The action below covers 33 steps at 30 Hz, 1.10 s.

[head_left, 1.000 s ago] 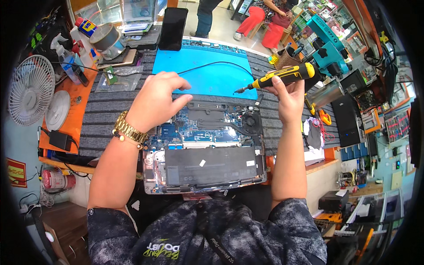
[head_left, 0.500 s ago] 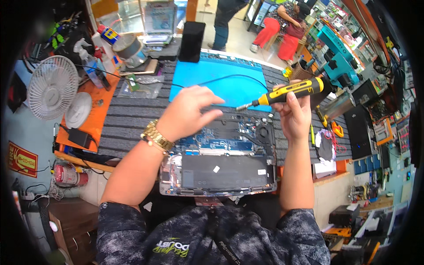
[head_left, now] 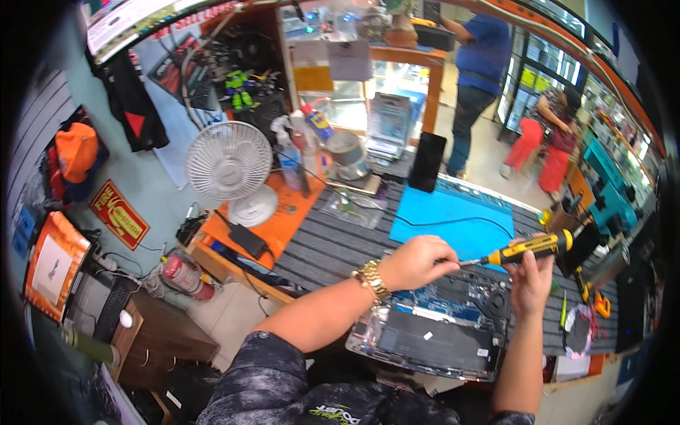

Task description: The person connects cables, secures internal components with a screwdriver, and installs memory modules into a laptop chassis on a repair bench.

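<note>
A yellow and black screwdriver (head_left: 538, 246) lies in the grip of my right hand (head_left: 531, 283), its shaft pointing left. My left hand (head_left: 418, 263), with a gold watch on the wrist, is closed, its thumb and fingertips pinched at the screwdriver's tip. Whether a small bit or screw sits between them is hidden. Below both hands is an opened laptop (head_left: 425, 333), its blue circuit board, fan and black battery (head_left: 435, 340) bare. My hands hover over its far edge.
The laptop sits on a grey striped mat (head_left: 333, 241). Behind it are a blue work mat (head_left: 453, 219) with a cable across it and a black phone (head_left: 428, 162). A white fan (head_left: 230, 163) stands at left. Two people are in the background.
The view has swung left, so the bench appears farther right. My left hand, open beside the screwdriver's tip before, has closed its fingers at that tip. My right hand keeps the screwdriver.
</note>
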Tool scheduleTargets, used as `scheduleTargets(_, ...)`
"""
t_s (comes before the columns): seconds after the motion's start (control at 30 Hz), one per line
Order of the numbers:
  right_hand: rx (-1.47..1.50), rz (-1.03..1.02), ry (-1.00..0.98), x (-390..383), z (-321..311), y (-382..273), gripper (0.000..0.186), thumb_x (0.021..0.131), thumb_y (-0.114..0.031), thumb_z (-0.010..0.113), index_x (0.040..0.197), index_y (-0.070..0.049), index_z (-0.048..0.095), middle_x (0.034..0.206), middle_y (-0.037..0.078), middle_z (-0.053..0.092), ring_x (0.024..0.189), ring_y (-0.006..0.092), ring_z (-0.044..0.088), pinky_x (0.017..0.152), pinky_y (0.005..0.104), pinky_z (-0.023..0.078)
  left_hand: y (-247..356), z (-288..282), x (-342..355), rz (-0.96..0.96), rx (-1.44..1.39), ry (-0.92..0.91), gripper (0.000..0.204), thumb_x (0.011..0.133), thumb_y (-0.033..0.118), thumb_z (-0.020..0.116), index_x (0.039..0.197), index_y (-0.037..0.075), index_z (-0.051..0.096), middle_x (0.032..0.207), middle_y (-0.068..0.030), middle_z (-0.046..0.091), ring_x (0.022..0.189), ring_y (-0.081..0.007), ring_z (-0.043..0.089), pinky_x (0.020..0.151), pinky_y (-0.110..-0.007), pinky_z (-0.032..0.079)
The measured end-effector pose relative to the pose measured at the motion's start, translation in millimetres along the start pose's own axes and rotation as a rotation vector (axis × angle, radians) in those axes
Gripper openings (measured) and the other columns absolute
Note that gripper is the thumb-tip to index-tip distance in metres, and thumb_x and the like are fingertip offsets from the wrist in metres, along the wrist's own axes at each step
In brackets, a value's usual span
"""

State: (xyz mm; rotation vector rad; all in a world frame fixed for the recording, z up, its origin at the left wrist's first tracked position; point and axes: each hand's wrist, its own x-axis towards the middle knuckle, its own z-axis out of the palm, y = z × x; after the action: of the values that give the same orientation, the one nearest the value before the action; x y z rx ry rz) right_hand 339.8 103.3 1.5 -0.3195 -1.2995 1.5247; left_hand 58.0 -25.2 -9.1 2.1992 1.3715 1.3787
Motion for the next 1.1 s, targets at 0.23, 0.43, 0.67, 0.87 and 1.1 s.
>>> scheduleTargets(0.23,-0.01,0.005,0.034,-1.3,-4.1,2.1,0.052,0.114,-0.01,0.069,0.159,-0.008,0.043,0.138,0.019,0.068,0.119,0.0254,0.076,0.091,0.0393,0.073,4.7,0.8,0.2,-0.154,-0.108,-0.06,0.019,0.108,0.019,0.079,0.105,0.001,0.081,0.095,-0.0128,0.081,0.087,-0.0275,0.077,0.079,-0.04,0.06)
scheduleTargets(0.43,0.005,-0.021,0.038,-0.4,-6.5,7.0,0.05,0.115,-0.011,0.067,0.159,-0.009,0.044,0.138,0.019,0.068,0.119,0.025,0.076,0.092,0.0398,0.073,7.2,-0.8,0.1,-0.212,-0.19,-0.074,0.022,0.106,0.022,0.083,0.107,0.0,0.081,0.096,-0.0103,0.082,0.088,-0.0204,0.078,0.08,-0.036,0.062)
scheduleTargets(0.67,0.02,-0.027,0.024,-0.6,-4.4,4.6,0.05,0.116,-0.009,0.066,0.16,-0.01,0.044,0.139,0.019,0.068,0.118,0.024,0.076,0.093,0.039,0.072,1.4,-0.4,-0.7,-0.199,-0.181,-0.083,0.023,0.103,0.022,0.086,0.107,0.0,0.081,0.097,-0.0124,0.082,0.086,-0.0206,0.077,0.078,-0.037,0.062)
scheduleTargets(0.87,0.001,-0.005,0.094,-4.6,15.0,-3.7,0.054,0.112,-0.008,0.07,0.159,-0.009,0.045,0.139,0.018,0.069,0.12,0.0248,0.075,0.093,0.0351,0.07,4.1,-3.7,-0.6,-0.174,-0.128,-0.06,0.02,0.101,0.021,0.085,0.104,0.001,0.083,0.093,-0.0149,0.082,0.084,-0.026,0.078,0.078,-0.039,0.062)
scheduleTargets(1.1,-0.204,-0.029,-0.068,-4.4,11.0,-12.0,0.052,0.111,-0.007,0.07,0.156,-0.006,0.045,0.141,0.024,0.069,0.128,0.032,0.074,0.095,0.0349,0.07,0.9,-4.2,-1.4,-0.019,0.07,-0.091,0.015,0.102,0.015,0.084,0.107,0.001,0.085,0.1,-0.0166,0.083,0.092,-0.032,0.081,0.079,-0.041,0.063)
